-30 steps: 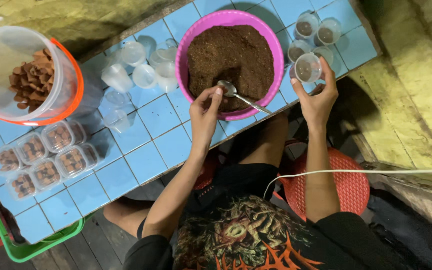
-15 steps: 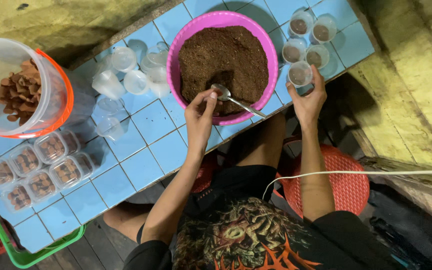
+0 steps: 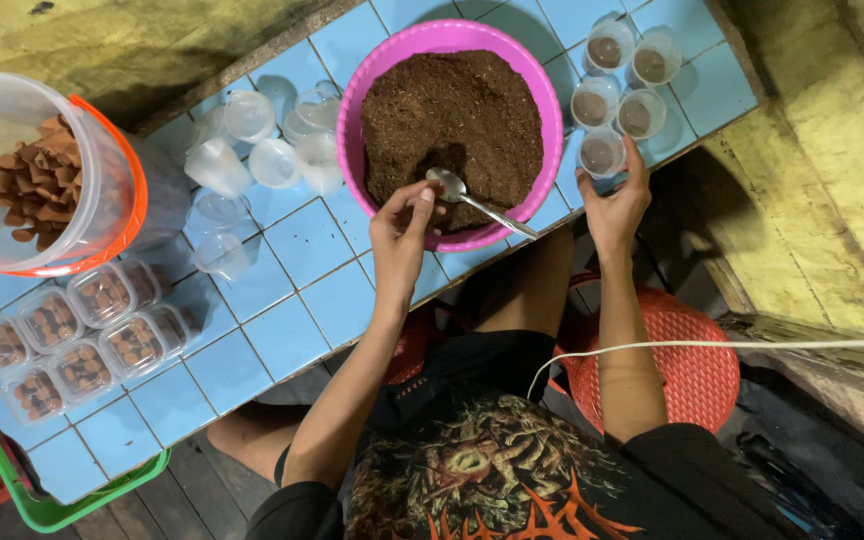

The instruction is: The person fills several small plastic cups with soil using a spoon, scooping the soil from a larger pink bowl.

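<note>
**A:** Where the view is cut off at the bottom, what can you still make out?

**B:** Only a dark printed shirt, bare forearms and a red woven plastic stool under the person, crossed by a white cable. The face is out of view.

**A:** And the hands?

**B:** The left hand pinches the handle of a metal spoon, fingers curled, thumb on top. The spoon's bowl lies on the brown granular powder at the near side of the round pink plastic basin; the handle juts out over the rim. Whether the bowl carries powder I cannot tell. The right hand has its fingers closed around a small clear plastic cup just right of the basin; brown filling shows inside.

**A:** What is beyond it?

**B:** Four more filled cups, clustered close to the surface's right edge.

**A:** The surface itself?

**B:** Glossy light-blue tiles with dark grout. Bare tile lies in front of the basin and to its left. Further left, lidded clear tubs of brown pieces, beside a green crate that is half cut off. Empty translucent cups lie jumbled beside the basin. At far left, a big clear bucket with an orange rim, partly cropped, holds brown chunks.
</note>
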